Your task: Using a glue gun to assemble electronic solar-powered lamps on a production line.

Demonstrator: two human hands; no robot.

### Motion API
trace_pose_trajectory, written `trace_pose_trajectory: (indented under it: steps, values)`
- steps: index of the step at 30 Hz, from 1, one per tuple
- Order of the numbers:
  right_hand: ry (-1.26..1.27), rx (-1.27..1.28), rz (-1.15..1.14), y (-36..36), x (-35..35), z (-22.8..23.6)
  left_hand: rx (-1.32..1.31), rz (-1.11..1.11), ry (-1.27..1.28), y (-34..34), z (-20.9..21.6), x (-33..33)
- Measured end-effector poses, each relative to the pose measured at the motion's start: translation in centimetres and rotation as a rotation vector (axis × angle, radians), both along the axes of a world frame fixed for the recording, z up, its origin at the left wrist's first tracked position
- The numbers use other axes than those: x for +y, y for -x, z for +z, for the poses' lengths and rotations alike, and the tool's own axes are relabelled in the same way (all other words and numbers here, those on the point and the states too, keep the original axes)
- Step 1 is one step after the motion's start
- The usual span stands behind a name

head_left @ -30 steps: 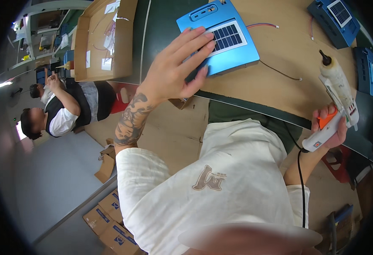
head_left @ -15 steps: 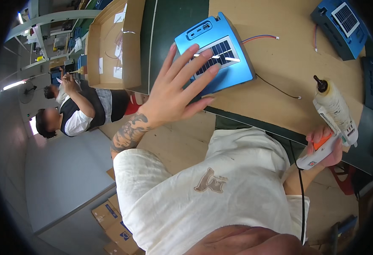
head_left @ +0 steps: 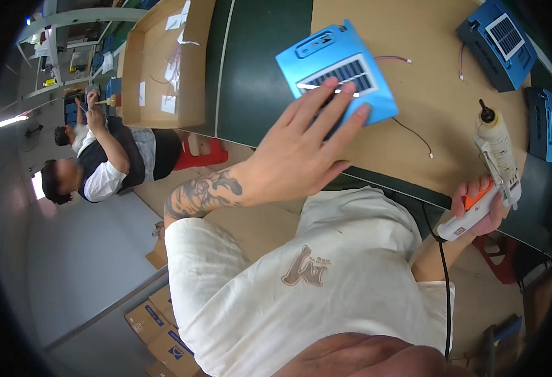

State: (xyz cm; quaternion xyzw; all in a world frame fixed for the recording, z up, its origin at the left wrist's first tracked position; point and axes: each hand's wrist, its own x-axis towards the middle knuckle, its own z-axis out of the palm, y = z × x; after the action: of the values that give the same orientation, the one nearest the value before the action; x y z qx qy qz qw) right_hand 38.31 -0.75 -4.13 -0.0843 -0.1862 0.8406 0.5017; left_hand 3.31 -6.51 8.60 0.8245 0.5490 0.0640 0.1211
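Fingers apart, my left hand [head_left: 316, 138] lies across the solar panel [head_left: 362, 74] of a blue plastic housing [head_left: 332, 51]. The housing rests at an angle on the cardboard-covered part of the bench, its slotted recess toward the far side. From under it come a thin red-and-blue lead [head_left: 392, 58] and a dark lead [head_left: 419, 134], each with a small white connector. At the right, my right hand [head_left: 480, 204] is closed round the handle of a hot glue gun [head_left: 497, 157], its dark nozzle pointing away from me and an orange trigger under my fingers.
Two more blue housings with panels, one at the far right [head_left: 499, 47] and one at the right edge [head_left: 547, 125], stand on the bench. An open cardboard box [head_left: 194, 75] sits at the left. A black cable [head_left: 444, 295] hangs before me. Two people work farther left, near a red stool [head_left: 203, 156].
The blue housing has shifted right and turned slightly, with my left hand moving right along with it. My right hand keeps its grip on the glue gun, nearly in place.
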Motion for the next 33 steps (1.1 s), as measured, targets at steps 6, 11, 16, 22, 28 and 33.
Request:
trace_pose_trajectory:
  steps: [6, 11, 16, 22, 28, 33]
  values:
    - [-0.035, 0.035, -0.04, 0.4, 0.3, 0.0, -0.041, -0.293, 0.096, 2.8, 2.4, 2.0]
    - [0.032, 0.139, -0.093, 0.7, 0.5, -0.3, 0.306, -0.398, 0.036, 4.5, 4.0, 7.7]
    - [0.017, 0.251, -0.093, 0.9, 0.0, -0.4, 0.221, -0.44, -0.045, 2.2, 0.7, 9.3]
    - [0.031, 0.281, -0.087, 1.1, -0.2, -0.9, 0.202, -0.099, -0.131, -0.3, -0.2, 5.5]
    - [0.046, 0.272, -0.039, 1.3, 0.4, -0.6, 0.072, -0.084, -0.122, 0.2, -1.4, 5.7]
    - [0.067, 0.184, -0.089, 1.2, 0.4, -0.5, -0.101, -0.093, -0.073, 0.6, -1.9, 6.3]
